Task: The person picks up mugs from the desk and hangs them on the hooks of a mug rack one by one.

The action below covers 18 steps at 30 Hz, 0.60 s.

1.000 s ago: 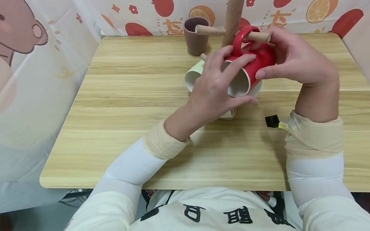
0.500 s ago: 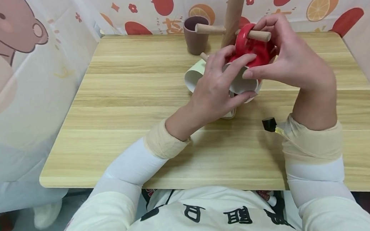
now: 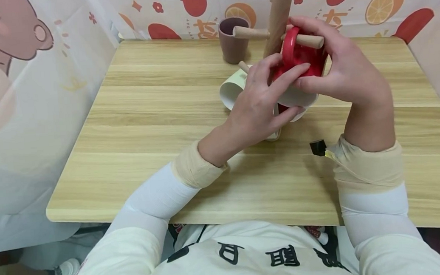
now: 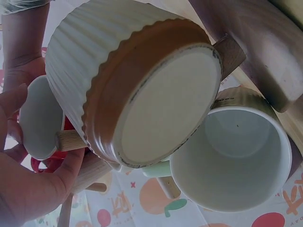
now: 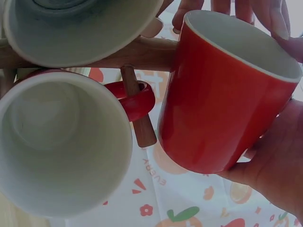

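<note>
A red mug (image 3: 306,59) with a white inside hangs tilted on the wooden mug tree (image 3: 278,16), its handle looped over an upper peg (image 3: 310,41). My right hand (image 3: 347,67) holds this mug, thumb at the rim and fingers behind it. From the other side, my left hand (image 3: 257,98) grips near the mouth, with a finger over the red wall and the thumb below. Lower on the tree hang a light green mug (image 3: 233,89), a ribbed white-and-brown mug (image 4: 104,45) and another red-handled mug (image 5: 61,146). My left hand partly hides the tree's lower part.
A purplish-brown cup (image 3: 233,47) stands on the wooden table (image 3: 139,130) at the back, left of the post. Another bare peg (image 3: 251,32) points left. A patterned curtain (image 3: 329,2) hangs behind. Another person's shoe (image 3: 66,272) shows at the lower left.
The red mug has turned, so its mouth faces further down and right. My right hand has shifted left and slightly up around it. My left hand stays nearly in place.
</note>
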Each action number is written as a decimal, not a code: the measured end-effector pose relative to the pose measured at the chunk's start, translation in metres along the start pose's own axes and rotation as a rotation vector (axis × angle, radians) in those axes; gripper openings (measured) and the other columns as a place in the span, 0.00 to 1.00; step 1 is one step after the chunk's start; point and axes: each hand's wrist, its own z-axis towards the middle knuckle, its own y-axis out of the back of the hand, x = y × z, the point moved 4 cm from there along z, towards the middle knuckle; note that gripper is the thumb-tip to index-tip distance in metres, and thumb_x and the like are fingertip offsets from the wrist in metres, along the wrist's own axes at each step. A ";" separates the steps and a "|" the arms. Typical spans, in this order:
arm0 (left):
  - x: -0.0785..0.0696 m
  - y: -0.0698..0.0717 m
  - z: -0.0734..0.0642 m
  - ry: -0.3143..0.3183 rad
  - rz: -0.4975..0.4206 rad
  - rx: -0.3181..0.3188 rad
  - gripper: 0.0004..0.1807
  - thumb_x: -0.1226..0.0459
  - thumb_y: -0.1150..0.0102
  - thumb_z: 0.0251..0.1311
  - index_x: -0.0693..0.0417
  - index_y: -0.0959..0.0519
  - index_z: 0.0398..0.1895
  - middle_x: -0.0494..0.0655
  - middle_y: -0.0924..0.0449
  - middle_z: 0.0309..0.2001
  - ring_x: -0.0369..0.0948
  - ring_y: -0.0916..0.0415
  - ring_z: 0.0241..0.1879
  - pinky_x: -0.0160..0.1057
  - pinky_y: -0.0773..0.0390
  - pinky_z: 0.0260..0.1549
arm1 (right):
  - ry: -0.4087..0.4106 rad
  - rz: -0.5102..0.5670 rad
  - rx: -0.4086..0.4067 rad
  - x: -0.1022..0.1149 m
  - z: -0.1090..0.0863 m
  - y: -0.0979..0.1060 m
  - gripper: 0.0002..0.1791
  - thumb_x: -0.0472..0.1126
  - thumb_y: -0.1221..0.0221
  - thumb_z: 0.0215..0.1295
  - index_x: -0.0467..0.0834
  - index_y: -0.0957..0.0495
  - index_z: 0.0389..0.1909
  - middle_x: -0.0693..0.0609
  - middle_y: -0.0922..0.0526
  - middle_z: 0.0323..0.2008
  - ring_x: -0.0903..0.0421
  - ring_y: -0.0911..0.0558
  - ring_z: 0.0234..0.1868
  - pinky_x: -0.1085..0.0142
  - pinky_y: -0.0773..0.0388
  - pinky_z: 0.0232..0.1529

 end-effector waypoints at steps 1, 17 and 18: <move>0.000 0.000 0.000 -0.001 -0.001 -0.001 0.30 0.53 0.36 0.60 0.53 0.27 0.65 0.62 0.37 0.64 0.51 0.42 0.67 0.39 0.45 0.69 | -0.001 0.015 0.008 0.000 0.000 0.000 0.46 0.26 0.35 0.48 0.43 0.38 0.72 0.49 0.28 0.65 0.59 0.27 0.58 0.74 0.29 0.53; 0.000 0.006 0.002 -0.001 -0.013 -0.031 0.30 0.54 0.37 0.61 0.56 0.28 0.65 0.62 0.35 0.62 0.50 0.41 0.66 0.39 0.48 0.71 | 0.057 0.364 0.005 0.002 0.004 -0.006 0.46 0.24 0.30 0.48 0.45 0.36 0.70 0.39 0.26 0.58 0.48 0.19 0.51 0.72 0.21 0.46; 0.000 0.006 0.002 0.000 -0.017 -0.032 0.31 0.54 0.37 0.61 0.56 0.28 0.65 0.62 0.35 0.62 0.50 0.41 0.66 0.39 0.48 0.70 | 0.062 0.356 0.001 0.002 0.004 -0.006 0.46 0.25 0.30 0.48 0.44 0.36 0.70 0.39 0.27 0.59 0.48 0.19 0.51 0.72 0.21 0.46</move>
